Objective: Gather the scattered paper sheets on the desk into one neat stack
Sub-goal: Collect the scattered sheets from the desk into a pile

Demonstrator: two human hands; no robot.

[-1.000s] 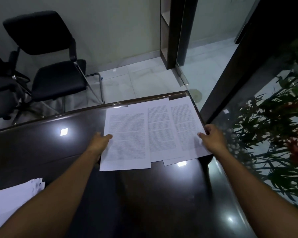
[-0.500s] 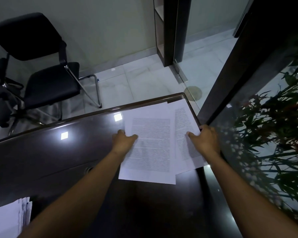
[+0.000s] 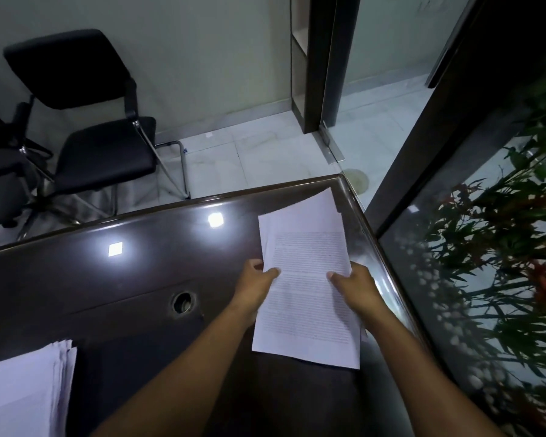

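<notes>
Pile (image 3: 19,392): white sheets at the desk's near left corner, edges fanned a little, well apart from the hands.
Chair (image 3: 85,121): black, on the floor beyond the desk's far edge.
Desk (image 3: 139,294): dark and glossy, with a round cable hole (image 3: 182,302) left of the left forearm.
Left hand (image 3: 255,279): grips the sheets' left edge, thumb on top, fingers curled beneath.
Sheets (image 3: 306,288): printed, overlapped into one bundle near the desk's right edge, corners not yet square.
Right hand (image 3: 355,287): pinches the right edge, thumb on top; other fingers hidden.
Plant (image 3: 501,247): green leaves and red blooms behind glass.
</notes>
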